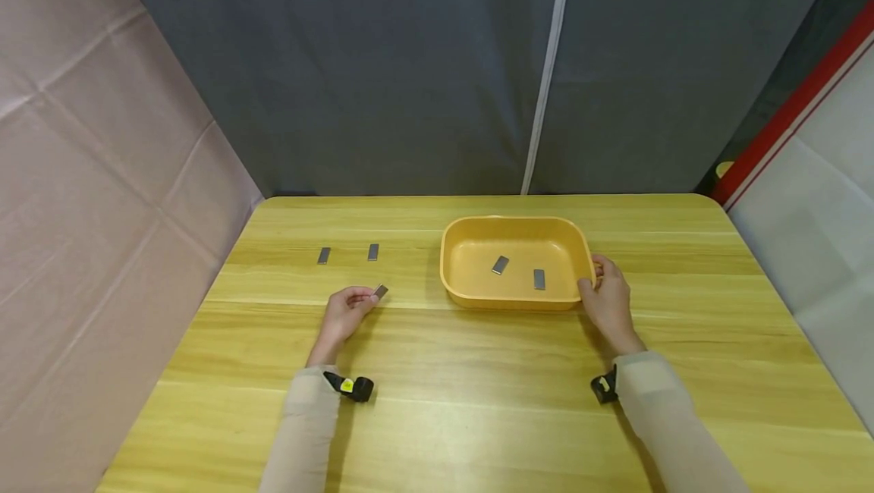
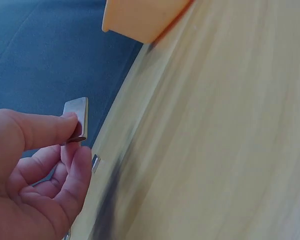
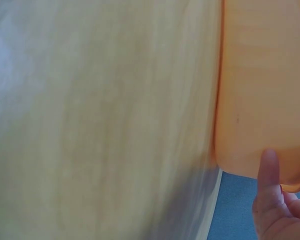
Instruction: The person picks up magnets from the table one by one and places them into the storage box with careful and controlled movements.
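My left hand pinches a small flat silvery metal rectangle between thumb and fingers, above the table left of the tray. In the left wrist view the metal rectangle shows a shiny face and a thin edge. My right hand grips the right end of a yellow-orange plastic tray, thumb at the rim and fingers on the outer side. Inside the tray lie two like rectangles, a tilted one and a straighter one.
Two more metal rectangles lie on the wooden table beyond my left hand, one at the left and one nearer the tray. A dark grey curtain hangs behind the table's far edge.
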Available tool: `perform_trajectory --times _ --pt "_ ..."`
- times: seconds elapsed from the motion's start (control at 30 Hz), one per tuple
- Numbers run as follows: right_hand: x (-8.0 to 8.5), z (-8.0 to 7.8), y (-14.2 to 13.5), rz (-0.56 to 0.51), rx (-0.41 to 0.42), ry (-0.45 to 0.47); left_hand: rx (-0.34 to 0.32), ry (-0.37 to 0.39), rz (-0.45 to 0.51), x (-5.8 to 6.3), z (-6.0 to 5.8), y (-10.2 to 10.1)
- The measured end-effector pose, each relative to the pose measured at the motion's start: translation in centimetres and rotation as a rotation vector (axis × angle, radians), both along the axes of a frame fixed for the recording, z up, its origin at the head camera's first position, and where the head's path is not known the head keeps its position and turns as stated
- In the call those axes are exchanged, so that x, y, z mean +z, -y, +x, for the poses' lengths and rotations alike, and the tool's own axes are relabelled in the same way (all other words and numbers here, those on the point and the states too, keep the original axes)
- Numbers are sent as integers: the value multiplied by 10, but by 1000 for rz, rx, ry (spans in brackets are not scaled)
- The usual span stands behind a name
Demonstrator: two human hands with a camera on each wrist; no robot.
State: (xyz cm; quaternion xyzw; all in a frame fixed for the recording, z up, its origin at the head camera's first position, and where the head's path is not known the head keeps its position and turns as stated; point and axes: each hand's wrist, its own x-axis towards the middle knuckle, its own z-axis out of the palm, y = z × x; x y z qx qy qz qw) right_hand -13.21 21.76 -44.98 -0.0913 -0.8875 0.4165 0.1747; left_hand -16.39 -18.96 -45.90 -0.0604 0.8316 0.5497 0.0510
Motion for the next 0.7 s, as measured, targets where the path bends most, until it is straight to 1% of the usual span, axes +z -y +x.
perform_trajectory --times 0.13,0.27,0.37,0.7 --pt "0 0 0 -7 0 10 23 11 22 -1 1 -5" --pt "1 0 0 -11 2 13 48 -4 50 -2 1 -10" --pt "2 0 0 -13 2 14 49 -10 67 -1 2 -13" --pt "1 0 0 -4 -2 12 57 -29 129 10 3 -23"
